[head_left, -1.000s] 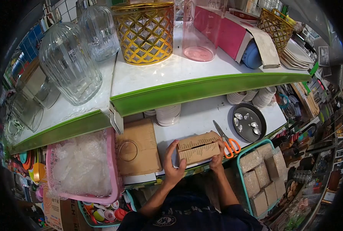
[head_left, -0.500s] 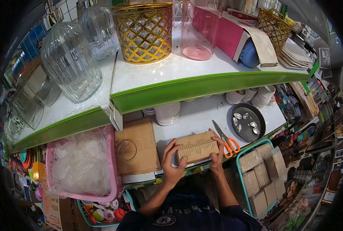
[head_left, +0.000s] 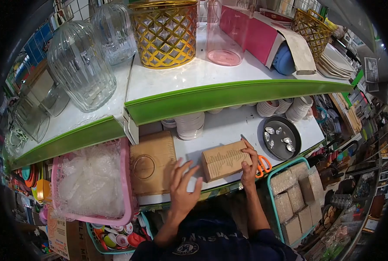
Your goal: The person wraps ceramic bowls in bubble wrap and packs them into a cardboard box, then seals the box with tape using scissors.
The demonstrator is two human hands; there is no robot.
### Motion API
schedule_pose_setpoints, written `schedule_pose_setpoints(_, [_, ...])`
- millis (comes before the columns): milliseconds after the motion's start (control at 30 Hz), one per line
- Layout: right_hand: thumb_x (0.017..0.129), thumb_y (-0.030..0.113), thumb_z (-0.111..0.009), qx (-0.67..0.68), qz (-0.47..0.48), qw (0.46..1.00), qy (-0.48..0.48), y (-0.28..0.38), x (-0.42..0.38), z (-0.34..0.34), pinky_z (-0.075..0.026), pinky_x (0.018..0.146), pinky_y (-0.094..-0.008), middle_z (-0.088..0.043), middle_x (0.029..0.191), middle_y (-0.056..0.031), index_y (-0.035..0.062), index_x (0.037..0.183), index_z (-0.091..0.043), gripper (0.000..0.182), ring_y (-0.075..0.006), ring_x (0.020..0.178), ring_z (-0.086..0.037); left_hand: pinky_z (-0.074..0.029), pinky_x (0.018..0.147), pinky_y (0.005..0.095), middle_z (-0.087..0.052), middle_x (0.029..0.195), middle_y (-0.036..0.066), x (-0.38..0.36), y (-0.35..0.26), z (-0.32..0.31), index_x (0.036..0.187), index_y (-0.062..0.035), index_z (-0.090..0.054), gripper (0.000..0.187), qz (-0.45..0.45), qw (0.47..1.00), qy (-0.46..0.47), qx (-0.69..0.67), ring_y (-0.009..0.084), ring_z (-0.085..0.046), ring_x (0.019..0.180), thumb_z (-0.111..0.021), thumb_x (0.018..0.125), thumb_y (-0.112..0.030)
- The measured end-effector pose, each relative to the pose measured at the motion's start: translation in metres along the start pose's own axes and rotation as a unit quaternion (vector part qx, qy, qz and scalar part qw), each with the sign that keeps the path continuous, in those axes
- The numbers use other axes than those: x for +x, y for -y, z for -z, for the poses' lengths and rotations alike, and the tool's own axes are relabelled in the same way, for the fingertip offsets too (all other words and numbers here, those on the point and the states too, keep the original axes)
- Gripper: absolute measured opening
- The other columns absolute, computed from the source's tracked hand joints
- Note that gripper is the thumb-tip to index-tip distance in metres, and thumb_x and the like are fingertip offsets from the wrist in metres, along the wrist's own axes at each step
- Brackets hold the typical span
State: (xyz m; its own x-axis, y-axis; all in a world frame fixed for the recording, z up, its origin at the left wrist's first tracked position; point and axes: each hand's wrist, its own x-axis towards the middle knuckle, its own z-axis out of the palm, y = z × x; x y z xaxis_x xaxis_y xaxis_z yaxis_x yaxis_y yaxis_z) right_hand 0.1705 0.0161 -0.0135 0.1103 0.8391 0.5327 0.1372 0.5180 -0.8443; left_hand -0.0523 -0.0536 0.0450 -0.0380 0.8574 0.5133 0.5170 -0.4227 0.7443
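A small brown cardboard box [head_left: 223,162] with dark line marks rests on the white lower shelf. My right hand [head_left: 249,167] grips its right end, thumb in front and fingers over the far side. My left hand [head_left: 184,185] is off the box to its left, fingers spread, holding nothing. Partly hidden behind my right hand lie orange-handled scissors [head_left: 264,166]. Left of my left hand is a flat cardboard piece [head_left: 157,174] with a dark ring on it.
A round dark pan [head_left: 271,150] holds several foil-like pieces. A teal basket [head_left: 270,191] contains several wrapped blocks. At left stands a pink basket [head_left: 126,195] of clear plastic wrap. The upper shelf's green edge [head_left: 237,96] overhangs stacked white cups [head_left: 189,126].
My left hand has let go of the box and moved left, its fingers opening. The box has turned slightly, still in my right hand, which now covers more of the scissors.
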Motion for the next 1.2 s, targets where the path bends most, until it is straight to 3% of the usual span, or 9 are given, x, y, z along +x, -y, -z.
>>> schedule_pose_setpoints(67, [0.09, 0.058, -0.052, 0.004, -0.019, 1.0, -0.008, 0.003, 0.001, -0.001, -0.031, 0.107, -0.048, -0.045, 0.137, -0.0243, 0.0054, 0.112, -0.054, 0.057, -0.0355, 0.13, -0.042, -0.035, 0.108, 0.0462, -0.053, 0.13, 0.018, -0.002, 0.005, 0.019, 0.118, -0.0018, -0.061, 0.037, 0.005, 0.981, -0.002, 0.192, 0.0362, -0.044, 0.128, -0.063, 0.082, -0.004])
schedule_pose_setpoints(300, [0.089, 0.05, -0.057, 0.001, -0.029, 1.0, -0.006, 0.005, 0.003, 0.001, -0.032, 0.106, -0.045, -0.048, 0.136, -0.0222, 0.0041, 0.113, -0.055, 0.052, -0.0339, 0.128, -0.044, -0.04, 0.1, 0.0469, -0.049, 0.126, 0.02, -0.016, 0.035, 0.051, 0.129, -0.0019, -0.055, 0.043, 0.136, 0.937, -0.052, 0.318, 0.0407, -0.048, 0.118, -0.058, 0.086, -0.008])
schedule_pose_setpoints(533, [0.087, 0.04, -0.059, -0.051, -0.026, 0.998, 0.004, 0.012, 0.005, 0.006, -0.034, 0.105, -0.0433, -0.051, 0.133, -0.0215, 0.0021, 0.116, -0.056, 0.048, -0.032, 0.125, -0.047, -0.047, 0.089, 0.0421, -0.056, 0.11, 0.019, -0.018, 0.037, 0.061, 0.118, -0.0001, -0.062, 0.033, 0.163, 0.944, 0.008, 0.287, 0.036, -0.057, 0.104, -0.057, 0.085, -0.002])
schedule_pose_setpoints(633, [0.085, 0.035, -0.062, -0.081, -0.019, 0.996, 0.015, 0.021, 0.008, 0.008, -0.034, 0.106, -0.043, -0.051, 0.132, -0.021, 0.0017, 0.121, -0.055, 0.049, -0.0315, 0.125, -0.047, -0.047, 0.088, 0.0379, -0.059, 0.105, 0.017, -0.013, 0.019, 0.06, 0.113, 0.0004, -0.065, 0.03, 0.12, 0.972, -0.041, 0.199, 0.0305, -0.059, 0.098, -0.058, 0.084, 0.002])
schedule_pose_setpoints(800, [0.079, 0.022, -0.069, -0.066, -0.031, 0.997, -0.031, 0.051, 0.011, 0.0, -0.034, 0.106, -0.0439, -0.053, 0.129, -0.0203, 0.0012, 0.123, -0.056, 0.051, -0.0321, 0.123, -0.049, -0.044, 0.085, 0.029, -0.062, 0.096, 0.014, -0.024, 0.001, 0.05, 0.11, 0.0042, -0.063, 0.028, 0.143, 0.959, -0.104, -0.222, 0.0205, -0.06, 0.094, -0.063, 0.082, 0.005])
schedule_pose_setpoints(967, [0.075, 0.013, -0.07, -0.256, 0.141, 0.953, -0.073, 0.079, 0.008, -0.003, -0.043, 0.099, -0.0423, -0.057, 0.121, -0.0205, 0.002, 0.106, -0.065, 0.033, -0.0322, 0.115, -0.055, -0.047, 0.081, 0.029, -0.064, 0.094, 0.015, -0.022, -0.014, 0.042, 0.106, 0.0046, -0.062, 0.027, 0.104, 0.963, -0.052, -0.244, 0.0218, -0.062, 0.089, -0.068, 0.08, 0.003])
schedule_pose_setpoints(1067, [0.078, 0.011, -0.067, -0.13, 0.189, 0.973, -0.004, 0.092, -0.004, -0.008, -0.049, 0.088, -0.0388, -0.063, 0.107, -0.0184, 0.0024, 0.093, -0.068, 0.017, -0.0312, 0.102, -0.062, -0.049, 0.078, 0.0311, -0.066, 0.095, 0.016, -0.026, -0.014, 0.033, 0.103, 0.0042, -0.063, 0.027, 0.066, 0.975, -0.023, -0.213, 0.0228, -0.064, 0.085, -0.071, 0.078, 0.0])
schedule_pose_setpoints(1133, [0.081, 0.009, -0.067, -0.07, 0.169, 0.982, 0.043, 0.116, -0.003, -0.016, -0.052, 0.082, -0.0347, -0.067, 0.098, -0.016, 0.0, 0.094, -0.069, 0.016, -0.0281, 0.093, -0.065, -0.05, 0.081, 0.0314, -0.066, 0.096, 0.016, -0.025, -0.02, 0.031, 0.1, 0.0043, -0.064, 0.026, 0.031, 0.972, 0.01, -0.233, 0.0242, -0.065, 0.09, -0.074, 0.076, -0.001])
schedule_pose_setpoints(1200, [0.081, 0.011, -0.07, 0.047, -0.035, 0.987, 0.149, 0.135, -0.005, -0.02, -0.051, 0.082, -0.0325, -0.067, 0.101, -0.0171, -0.0024, 0.104, -0.068, 0.027, -0.0253, 0.094, -0.065, -0.05, 0.081, 0.0327, -0.066, 0.097, 0.015, -0.024, -0.024, 0.027, 0.098, 0.0041, -0.065, 0.027, 0.013, 0.974, 0.016, -0.224, 0.0261, -0.065, 0.094, -0.076, 0.074, -0.001])
